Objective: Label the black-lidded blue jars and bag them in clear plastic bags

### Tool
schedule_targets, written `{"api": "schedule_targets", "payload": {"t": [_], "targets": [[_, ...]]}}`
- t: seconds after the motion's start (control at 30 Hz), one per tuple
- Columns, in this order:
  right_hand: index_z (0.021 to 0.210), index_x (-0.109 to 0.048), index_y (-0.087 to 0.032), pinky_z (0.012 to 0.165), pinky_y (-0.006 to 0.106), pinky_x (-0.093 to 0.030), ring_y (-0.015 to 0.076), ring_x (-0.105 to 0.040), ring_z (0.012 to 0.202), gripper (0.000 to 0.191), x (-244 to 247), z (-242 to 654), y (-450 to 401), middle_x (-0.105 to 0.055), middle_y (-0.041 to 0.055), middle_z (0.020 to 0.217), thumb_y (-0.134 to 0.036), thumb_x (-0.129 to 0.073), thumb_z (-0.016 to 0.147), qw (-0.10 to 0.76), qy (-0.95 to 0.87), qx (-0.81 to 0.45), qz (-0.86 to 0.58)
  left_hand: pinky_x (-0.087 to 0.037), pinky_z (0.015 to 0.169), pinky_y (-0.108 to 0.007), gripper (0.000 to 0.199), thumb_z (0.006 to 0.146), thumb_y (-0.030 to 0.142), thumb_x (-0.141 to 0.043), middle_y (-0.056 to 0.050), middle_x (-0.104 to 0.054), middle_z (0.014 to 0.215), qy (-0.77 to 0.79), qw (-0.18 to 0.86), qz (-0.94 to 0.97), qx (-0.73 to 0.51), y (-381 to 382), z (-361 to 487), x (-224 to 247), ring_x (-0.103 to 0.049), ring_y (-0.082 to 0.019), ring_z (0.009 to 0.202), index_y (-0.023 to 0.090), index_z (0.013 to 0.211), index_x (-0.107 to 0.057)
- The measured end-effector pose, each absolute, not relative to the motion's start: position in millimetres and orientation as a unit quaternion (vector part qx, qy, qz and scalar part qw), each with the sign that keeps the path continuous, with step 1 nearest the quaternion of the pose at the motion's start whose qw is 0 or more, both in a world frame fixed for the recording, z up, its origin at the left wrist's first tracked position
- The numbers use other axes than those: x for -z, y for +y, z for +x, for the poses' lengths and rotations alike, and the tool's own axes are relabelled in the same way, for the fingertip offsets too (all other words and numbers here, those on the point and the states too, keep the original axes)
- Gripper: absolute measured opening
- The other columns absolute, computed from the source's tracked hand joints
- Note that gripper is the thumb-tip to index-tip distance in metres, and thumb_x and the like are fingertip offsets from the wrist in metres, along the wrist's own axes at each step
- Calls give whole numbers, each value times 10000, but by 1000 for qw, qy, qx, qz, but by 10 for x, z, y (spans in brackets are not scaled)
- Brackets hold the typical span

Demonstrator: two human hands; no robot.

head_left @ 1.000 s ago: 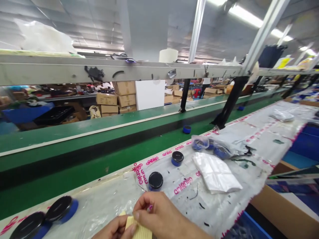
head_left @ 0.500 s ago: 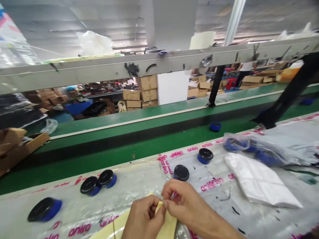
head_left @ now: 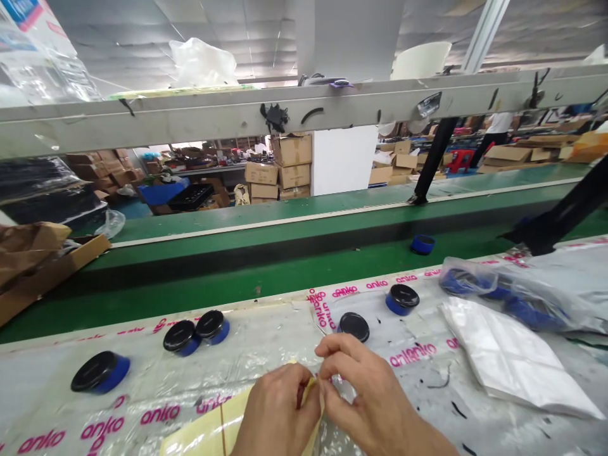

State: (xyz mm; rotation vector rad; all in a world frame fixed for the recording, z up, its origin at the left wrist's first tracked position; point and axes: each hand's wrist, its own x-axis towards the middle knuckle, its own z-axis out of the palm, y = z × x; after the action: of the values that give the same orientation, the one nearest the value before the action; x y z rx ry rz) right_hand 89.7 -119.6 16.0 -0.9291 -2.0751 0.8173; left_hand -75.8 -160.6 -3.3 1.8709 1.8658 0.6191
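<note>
My left hand (head_left: 282, 405) is closed on a yellow sheet (head_left: 197, 430) with a brown line across it, low in the middle of the view. Against its fingertips, my right hand (head_left: 363, 392) pinches at the sheet's upper edge with its fingers bent. Whatever sits between those right fingertips is too small to make out. Just beyond the right hand stands a round blue piece with a black top (head_left: 354, 326). Similar pieces are a touching pair (head_left: 180, 337), one farther left (head_left: 101, 372) and one to the right (head_left: 402, 299).
Printed plastic film (head_left: 266, 329) covers the worktop. A folded white sheet (head_left: 515, 358) and a clear bag with blue pieces (head_left: 536, 307) lie at right. Behind runs a green conveyor (head_left: 228, 278) with a blue piece (head_left: 422, 244). An open carton (head_left: 61, 272) stands at left.
The view has shifted, so the worktop things sit a little higher and mostly farther right. My right hand's fingers have spread somewhat, its fingertips still at the yellow sheet's edge. My left hand keeps its hold.
</note>
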Motion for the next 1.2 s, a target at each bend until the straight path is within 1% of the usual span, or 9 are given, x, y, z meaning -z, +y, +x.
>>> {"api": "schedule_targets", "payload": {"t": [0.17, 0.33, 0.43, 0.53, 0.63, 0.73, 0.9, 1.03, 1.2], "targets": [[753, -654, -235, 806, 331, -502, 237, -639, 936, 189, -134, 1077, -986, -706, 56, 1014, -360, -590, 880, 451, -631, -395, -493, -351, 606, -266, 264, 933, 330, -485, 13, -619, 676, 681, 239, 656, -221, -1512, -930, -25, -565, -171, 642, 219, 742, -631], [902, -720, -223, 648, 329, -454, 246, -609, 788, 330, 28, 1378, -716, -710, 53, 860, -531, -637, 815, 430, -520, -418, -609, -480, 794, -345, 224, 919, 264, -510, -37, -696, 1034, 694, 191, 665, -200, -1429, -1156, -25, -662, -238, 931, 249, 1086, -659], [954, -734, -224, 586, 318, -407, 231, -582, 721, 383, 166, 1449, -680, -709, 53, 853, -563, -640, 802, 403, -512, -428, -626, -486, 980, -458, 383, 919, 261, -518, -104, -579, 1357, 670, 131, 690, -241, -1334, -1101, -1, -566, -298, 1235, 237, 1299, -556], [978, -741, -218, 582, 317, -388, 213, -562, 675, 416, 259, 1438, -686, -709, 50, 863, -577, -634, 798, 394, -505, -451, -621, -428, 1096, -497, 491, 906, 281, -595, -100, -480, 1485, 592, 152, 749, -256, -1142, -863, 18, -462, -300, 1365, 262, 1385, -486], [1010, -737, -209, 579, 313, -379, 201, -554, 657, 440, 296, 1414, -684, -711, 44, 877, -579, -640, 793, 397, -495, -467, -615, -400, 1135, -505, 693, 809, 292, -742, -128, -469, 1500, 535, 220, 774, -256, -890, -567, 86, -433, -325, 1393, 240, 1432, -441], [992, -734, -199, 597, 312, -395, 199, -568, 680, 423, 312, 1403, -671, -721, 42, 905, -565, -651, 796, 407, -493, -471, -607, -414, 1112, -519, 808, 695, 214, -810, -157, -530, 1438, 539, 247, 762, -260, -689, -353, 201, -497, -359, 1327, 189, 1422, -457], [922, -726, -199, 673, 322, -428, 213, -594, 766, 352, 349, 1390, -650, -724, 41, 947, -522, -648, 809, 419, -497, -472, -596, -451, 1049, -501, 673, 679, 121, -753, -126, -646, 1300, 577, 276, 724, -259, -608, -239, 312, -593, -348, 1207, 184, 1318, -552], [805, -702, -203, 724, 334, -447, 243, -615, 863, 313, 335, 1363, -646, -725, 56, 1021, -507, -628, 819, 411, -510, -473, -589, -470, 1014, -468, 736, 650, 96, -746, -129, -639, 1292, 604, 306, 681, -279, -640, -212, 300, -600, -332, 1189, 179, 1339, -501], [686, -649, -207, 907, 363, -437, 286, -610, 1060, 330, 300, 1331, -665, -706, 73, 1144, -504, -609, 825, 407, -543, -451, -580, -466, 1007, -439, 701, 618, 50, -745, -102, -626, 1244, 605, 315, 666, -303, -657, -172, 298, -593, -300, 1174, 204, 1262, -516]]}}
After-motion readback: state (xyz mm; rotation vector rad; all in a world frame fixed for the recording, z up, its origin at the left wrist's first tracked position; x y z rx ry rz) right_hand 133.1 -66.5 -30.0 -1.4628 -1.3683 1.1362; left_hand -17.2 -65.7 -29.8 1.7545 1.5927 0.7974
